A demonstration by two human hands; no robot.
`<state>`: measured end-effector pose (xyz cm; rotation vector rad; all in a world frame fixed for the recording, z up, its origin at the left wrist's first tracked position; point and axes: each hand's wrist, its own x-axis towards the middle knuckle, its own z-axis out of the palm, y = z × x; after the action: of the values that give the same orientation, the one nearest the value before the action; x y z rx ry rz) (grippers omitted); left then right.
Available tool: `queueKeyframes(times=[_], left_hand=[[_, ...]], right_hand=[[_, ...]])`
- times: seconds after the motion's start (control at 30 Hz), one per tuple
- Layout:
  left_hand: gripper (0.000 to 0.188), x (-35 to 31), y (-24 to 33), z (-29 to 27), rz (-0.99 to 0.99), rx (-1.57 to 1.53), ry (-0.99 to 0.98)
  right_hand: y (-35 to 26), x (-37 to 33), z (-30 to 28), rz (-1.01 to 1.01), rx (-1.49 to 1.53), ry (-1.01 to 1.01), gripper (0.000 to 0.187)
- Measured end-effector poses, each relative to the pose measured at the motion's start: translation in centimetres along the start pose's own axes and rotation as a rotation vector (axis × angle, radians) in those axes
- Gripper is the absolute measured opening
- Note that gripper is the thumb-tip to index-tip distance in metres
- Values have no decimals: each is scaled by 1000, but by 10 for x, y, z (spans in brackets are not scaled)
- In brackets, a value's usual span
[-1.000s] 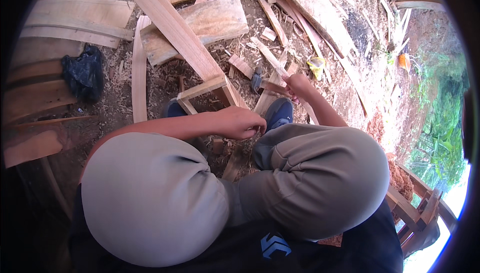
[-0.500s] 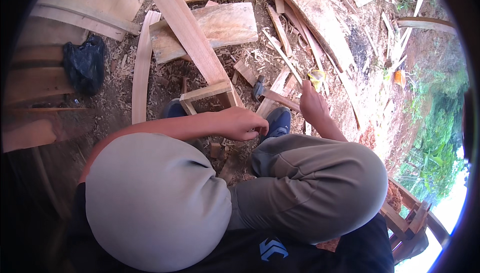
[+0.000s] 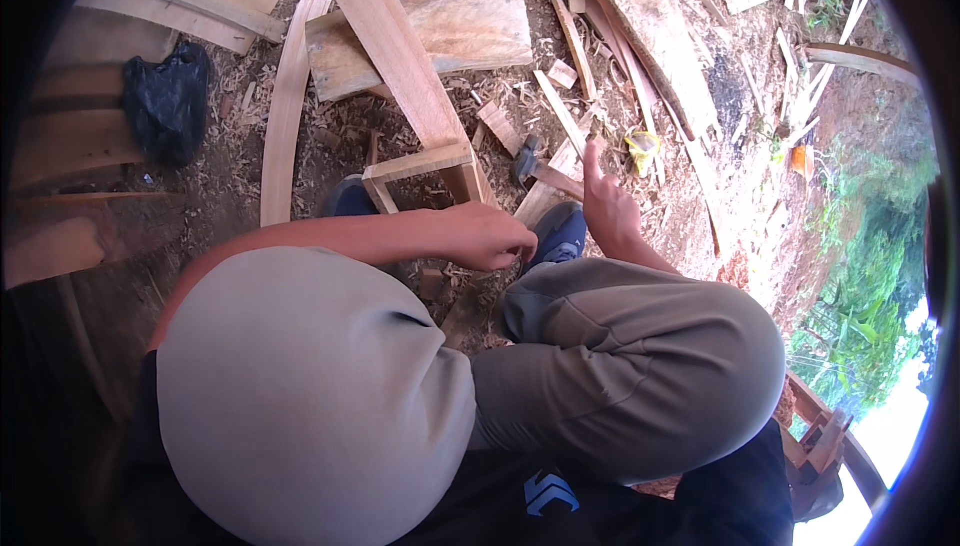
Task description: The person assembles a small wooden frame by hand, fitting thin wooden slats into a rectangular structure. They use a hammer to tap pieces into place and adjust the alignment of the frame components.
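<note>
A: Where was the left hand?

B: The left hand point(image 3: 487, 237) was over the ground point(image 3: 235, 161), just by the blue shoe point(image 3: 562, 229) on the right foot. Its fingers were curled in. The view did not show the inside, so nobody could tell if it held anything.

A: And the right hand?

B: The right hand point(image 3: 612, 204) was beyond the right knee point(image 3: 690, 366), with one finger stuck out straight. The other fingers were hidden, so nobody could tell if they were wide or wrapped around something.

A: What was near it?

B: A thin wood strip point(image 3: 563, 111) had its near end right by that finger. A hammer point(image 3: 556, 179) lay on its side, with its head out to the left and its handle going up to the hand. Nobody could tell if they touched.

A: What else was on the ground?

B: A long plank point(image 3: 390, 46) crossed over the left half of a thick board point(image 3: 455, 31). By the plank's near end was a small wooden frame point(image 3: 418, 163). A yellow bag point(image 3: 643, 152) lay past the right hand, and a black plastic bag point(image 3: 168, 104) sat far to the left.
</note>
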<state>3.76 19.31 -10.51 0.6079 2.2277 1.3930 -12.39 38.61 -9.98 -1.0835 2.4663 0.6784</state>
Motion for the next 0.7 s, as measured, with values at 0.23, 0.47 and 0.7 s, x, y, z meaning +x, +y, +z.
queueKeyframes(times=[0.23, 0.47, 0.7], left_hand=[[21, -2, -3, 2, -53, 1, -44], [22, -4, -2, 3, -28, 49, -53], [20, -3, 3, 1, -20, 41, -55]], right_hand=[[-1, 6, 11, -10, -141, 59, 55], [3, 12, 19, -51, -173, 38, 55], [-5, 16, 34, -66, -197, 4, 55]])
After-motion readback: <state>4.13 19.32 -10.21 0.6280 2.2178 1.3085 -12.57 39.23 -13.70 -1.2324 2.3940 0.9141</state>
